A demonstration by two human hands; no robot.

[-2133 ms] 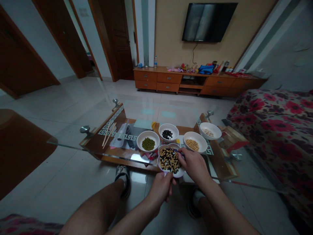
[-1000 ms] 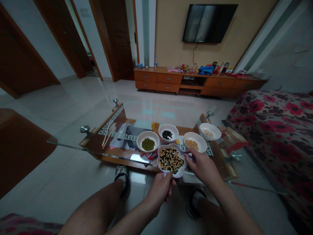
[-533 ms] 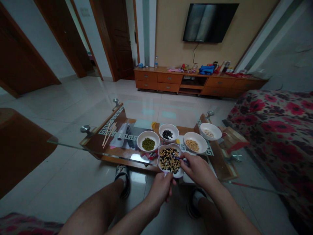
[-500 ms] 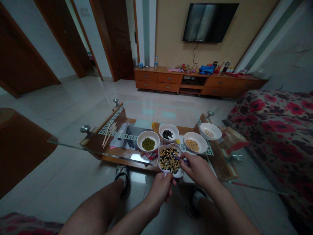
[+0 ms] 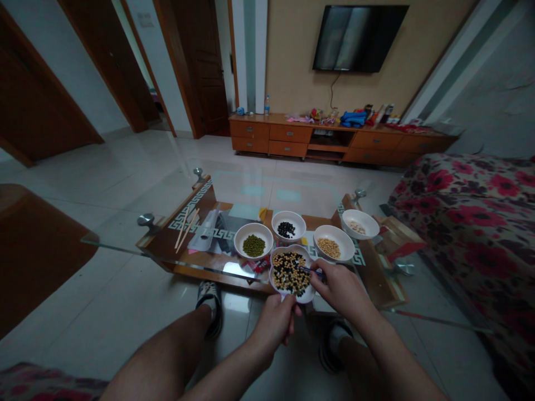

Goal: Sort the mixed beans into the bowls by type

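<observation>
My left hand (image 5: 276,323) is closed on the near edge of a white scalloped plate (image 5: 307,298), which holds mixed black and yellow beans (image 5: 290,273). Between the fingers of my right hand (image 5: 338,287) is a thin purple tool that looks like tweezers (image 5: 311,271), its tip over the beans at the plate's right side. Around the plate stand white bowls: one with green mung beans (image 5: 253,245), one with black beans (image 5: 286,229), one with soybeans (image 5: 329,248), and, farther right, one with pale beans (image 5: 357,227).
The bowls stand on a glass table (image 5: 121,239) with a wooden shelf below. A pair of chopsticks (image 5: 186,229) lies at its left. Beyond are a TV cabinet (image 5: 288,133) and a wall-mounted TV (image 5: 359,39). A flowered sofa (image 5: 472,200) is on the right.
My right hand and the tweezers have shifted very slightly to the right over the plate. My left hand keeps its hold, and the bowls stay in place.
</observation>
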